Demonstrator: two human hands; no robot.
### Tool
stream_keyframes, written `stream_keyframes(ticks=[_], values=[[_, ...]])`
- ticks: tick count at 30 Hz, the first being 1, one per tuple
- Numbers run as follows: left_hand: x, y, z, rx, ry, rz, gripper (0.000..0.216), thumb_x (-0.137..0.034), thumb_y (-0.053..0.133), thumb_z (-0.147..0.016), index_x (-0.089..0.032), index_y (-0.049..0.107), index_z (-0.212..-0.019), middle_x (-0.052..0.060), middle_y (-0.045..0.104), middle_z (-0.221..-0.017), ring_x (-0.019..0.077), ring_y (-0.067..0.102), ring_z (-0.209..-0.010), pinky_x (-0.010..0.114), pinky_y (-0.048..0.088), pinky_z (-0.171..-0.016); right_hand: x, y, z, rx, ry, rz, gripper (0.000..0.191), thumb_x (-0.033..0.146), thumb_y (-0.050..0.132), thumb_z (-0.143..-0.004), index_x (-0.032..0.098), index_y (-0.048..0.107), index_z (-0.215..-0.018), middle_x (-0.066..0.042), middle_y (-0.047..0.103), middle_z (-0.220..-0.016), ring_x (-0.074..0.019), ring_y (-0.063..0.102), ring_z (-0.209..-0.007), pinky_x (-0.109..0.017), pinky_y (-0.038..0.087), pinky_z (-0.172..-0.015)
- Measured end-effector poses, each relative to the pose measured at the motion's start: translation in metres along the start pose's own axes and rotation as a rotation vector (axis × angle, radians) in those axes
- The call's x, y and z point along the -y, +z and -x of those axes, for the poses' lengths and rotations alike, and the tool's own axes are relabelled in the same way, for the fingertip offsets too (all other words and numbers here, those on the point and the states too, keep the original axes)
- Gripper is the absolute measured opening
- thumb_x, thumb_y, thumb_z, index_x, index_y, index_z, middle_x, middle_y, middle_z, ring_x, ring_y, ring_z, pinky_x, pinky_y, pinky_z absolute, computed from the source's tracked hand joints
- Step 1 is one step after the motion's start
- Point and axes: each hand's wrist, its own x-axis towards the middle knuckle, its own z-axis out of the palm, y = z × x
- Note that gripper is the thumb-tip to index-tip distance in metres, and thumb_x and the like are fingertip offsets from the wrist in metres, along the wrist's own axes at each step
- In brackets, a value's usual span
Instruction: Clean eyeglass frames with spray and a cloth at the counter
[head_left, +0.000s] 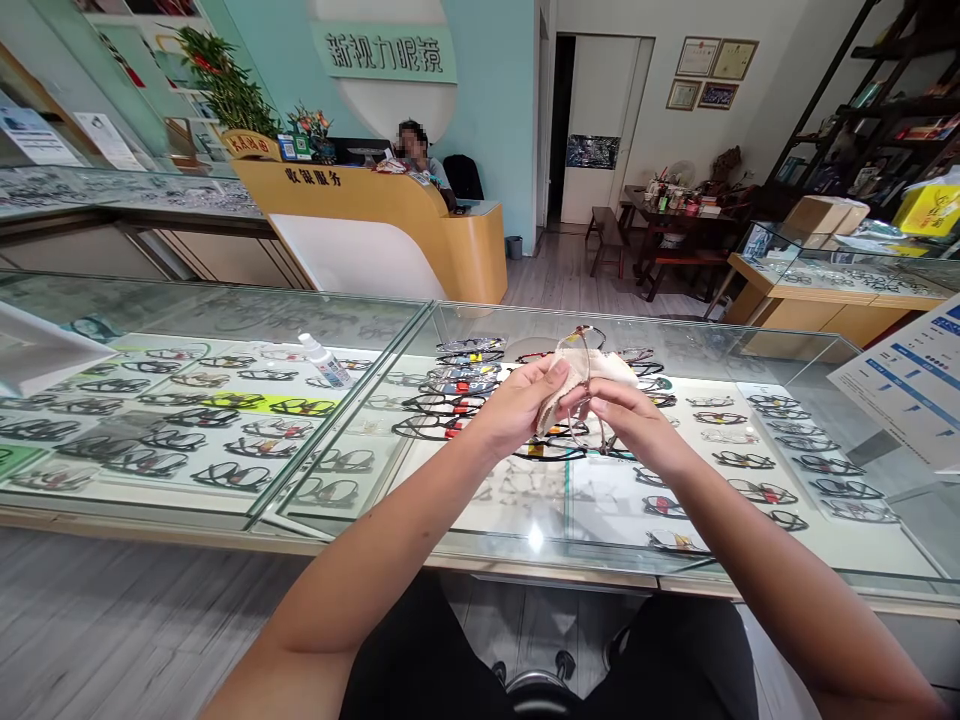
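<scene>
Both my hands meet above the glass display counter (pixel 225 320). My left hand (pixel 517 400) pinches a beige cleaning cloth (pixel 581 372) wrapped around part of a thin-framed pair of glasses (pixel 589 335). My right hand (pixel 630 415) is closed on the same glasses, with a thin metal temple hanging below its fingers. One round lens rim sticks up above the cloth. A stack of several glasses (pixel 469 370) lies on the glass just left of my hands.
Rows of eyeglass frames fill the case under the glass. A small spray bottle (pixel 326 360) lies on the counter to the left. A printed sheet (pixel 907 385) stands at the right edge. A person (pixel 416 155) sits behind the orange reception desk (pixel 390 215) at the back.
</scene>
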Motion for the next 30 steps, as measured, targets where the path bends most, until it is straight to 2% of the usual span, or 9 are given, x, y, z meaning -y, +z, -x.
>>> stream_keyframes(ticks=[6,11,15,17,22,26,30], values=[[0.001,-0.003,0.001,-0.033,0.019,-0.053,0.054,-0.061,0.093,-0.082,-0.016,0.065,-0.093,-0.005,0.057,-0.06,0.0074,0.051,-0.052,0.021,0.049,-0.058,0.0,0.0,0.0,0.02,0.064,-0.026,0.035,0.053,0.067,-0.106,0.023,0.083,-0.114,-0.007,0.081,-0.114,-0.0265,0.073,-0.116,-0.041,0.052,-0.112],[-0.004,-0.003,0.003,-0.094,0.059,-0.126,0.059,-0.066,0.092,-0.079,-0.018,0.064,-0.101,-0.004,0.064,-0.059,0.0117,0.057,-0.042,0.024,0.046,-0.046,0.004,0.004,0.001,0.069,0.078,0.05,0.036,0.054,0.065,-0.107,0.023,0.083,-0.108,-0.006,0.08,-0.109,-0.0244,0.071,-0.109,-0.039,0.054,-0.105],[0.0,0.001,0.003,-0.163,0.082,-0.112,0.067,-0.062,0.1,-0.07,-0.02,0.061,-0.105,-0.008,0.064,-0.064,0.0077,0.05,-0.038,0.023,0.04,-0.04,0.002,0.006,0.001,0.062,0.104,0.031,0.039,0.058,0.066,-0.105,0.022,0.084,-0.106,-0.007,0.08,-0.109,-0.0254,0.072,-0.109,-0.041,0.055,-0.107],[0.004,0.003,0.003,-0.17,0.091,-0.12,0.067,-0.061,0.099,-0.071,-0.021,0.057,-0.104,-0.01,0.061,-0.063,0.0067,0.047,-0.039,0.022,0.04,-0.041,-0.001,0.007,0.0,0.057,0.105,0.001,0.04,0.059,0.066,-0.105,0.022,0.084,-0.105,-0.007,0.08,-0.108,-0.0259,0.072,-0.109,-0.041,0.054,-0.108],[0.014,0.004,0.006,-0.147,0.116,-0.217,0.059,-0.072,0.082,-0.089,-0.024,0.053,-0.108,-0.013,0.047,-0.054,0.0069,0.042,-0.045,0.019,0.039,-0.048,-0.008,0.008,-0.002,0.058,0.088,-0.059,0.038,0.056,0.066,-0.105,0.023,0.084,-0.105,-0.007,0.08,-0.111,-0.0261,0.071,-0.112,-0.04,0.052,-0.109],[0.012,0.004,0.007,-0.133,0.098,-0.173,0.065,-0.077,0.081,-0.086,-0.024,0.055,-0.112,-0.011,0.05,-0.059,0.0088,0.046,-0.05,0.021,0.042,-0.051,-0.005,0.008,0.0,0.021,0.102,-0.043,0.041,0.059,0.065,-0.104,0.023,0.084,-0.106,-0.008,0.08,-0.109,-0.0274,0.071,-0.112,-0.041,0.052,-0.108],[0.001,0.001,0.006,-0.064,0.101,-0.235,0.058,-0.067,0.088,-0.084,-0.021,0.059,-0.107,-0.007,0.058,-0.06,0.0109,0.053,-0.051,0.024,0.047,-0.054,-0.002,0.006,0.001,-0.009,0.124,-0.005,0.043,0.061,0.066,-0.103,0.023,0.085,-0.105,-0.009,0.08,-0.105,-0.0267,0.07,-0.103,-0.042,0.055,-0.103]])
